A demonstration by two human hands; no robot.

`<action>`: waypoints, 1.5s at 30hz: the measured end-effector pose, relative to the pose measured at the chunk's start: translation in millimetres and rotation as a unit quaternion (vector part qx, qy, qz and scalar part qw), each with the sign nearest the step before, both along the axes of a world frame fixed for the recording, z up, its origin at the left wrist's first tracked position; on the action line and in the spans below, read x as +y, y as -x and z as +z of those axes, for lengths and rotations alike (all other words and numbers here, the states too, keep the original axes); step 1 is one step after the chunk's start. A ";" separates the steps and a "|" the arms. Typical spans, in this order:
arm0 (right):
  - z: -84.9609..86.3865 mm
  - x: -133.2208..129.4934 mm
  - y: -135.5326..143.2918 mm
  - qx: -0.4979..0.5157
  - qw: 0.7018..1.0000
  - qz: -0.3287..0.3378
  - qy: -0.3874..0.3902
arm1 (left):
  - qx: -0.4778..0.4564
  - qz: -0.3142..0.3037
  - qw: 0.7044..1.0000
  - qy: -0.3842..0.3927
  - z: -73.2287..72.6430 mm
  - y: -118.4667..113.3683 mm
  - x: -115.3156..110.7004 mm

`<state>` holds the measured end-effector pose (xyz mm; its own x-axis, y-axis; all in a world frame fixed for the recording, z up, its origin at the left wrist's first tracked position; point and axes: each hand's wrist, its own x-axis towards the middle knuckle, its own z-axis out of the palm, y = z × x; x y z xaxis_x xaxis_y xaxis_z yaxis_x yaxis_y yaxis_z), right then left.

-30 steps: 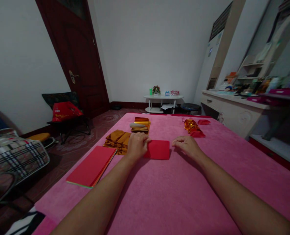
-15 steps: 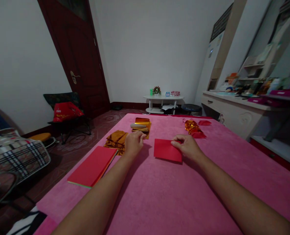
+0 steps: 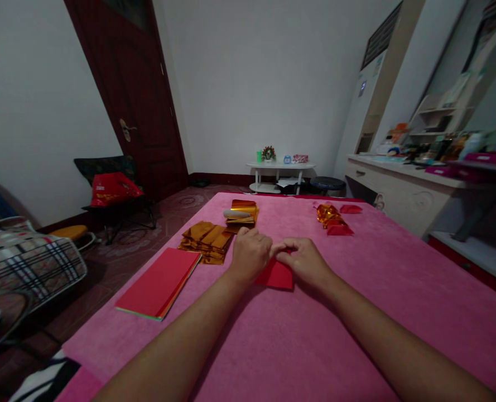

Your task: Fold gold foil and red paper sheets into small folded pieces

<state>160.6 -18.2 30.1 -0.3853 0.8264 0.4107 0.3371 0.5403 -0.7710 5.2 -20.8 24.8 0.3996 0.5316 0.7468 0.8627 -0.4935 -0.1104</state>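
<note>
A piece of red paper [image 3: 278, 276] is held low over the pink cloth, its upper part hidden by my fingers. My left hand [image 3: 251, 254] is closed at the paper's upper left edge. Pinching its upper right side, my right hand [image 3: 304, 259] touches the left one at the fingertips. Just left of my left hand lies a stack of gold foil sheets [image 3: 206, 240]. Behind it sits another gold foil pile [image 3: 244, 207] with a grey, elongated object [image 3: 236, 214] on top. A stack of red paper [image 3: 159, 282] rests nearer, beside my left forearm.
The pink cloth [image 3: 340, 346] covers the table. Crumpled gold and red pieces [image 3: 329, 218] lie at its far right. Beyond stand a white side table [image 3: 281, 166], a dark stool [image 3: 327, 183] and a cluttered counter [image 3: 407, 184]. A chair with a red bag [image 3: 114, 190] is at the left.
My left hand has moved right to the red paper and meets my right hand there. The right hand and the paper have shifted left and slightly nearer.
</note>
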 end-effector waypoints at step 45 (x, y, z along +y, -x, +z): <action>-0.7 10.7 -9.7 0.069 0.992 -0.022 0.105 | -0.150 0.034 0.988 -0.015 -3.3 33.3 14.8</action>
<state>170.2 -7.5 29.4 -0.2987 0.9140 0.2745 0.2404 0.3504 -0.9052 -28.1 -6.0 21.5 0.1209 0.5251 0.8424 0.8900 -0.4331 0.1422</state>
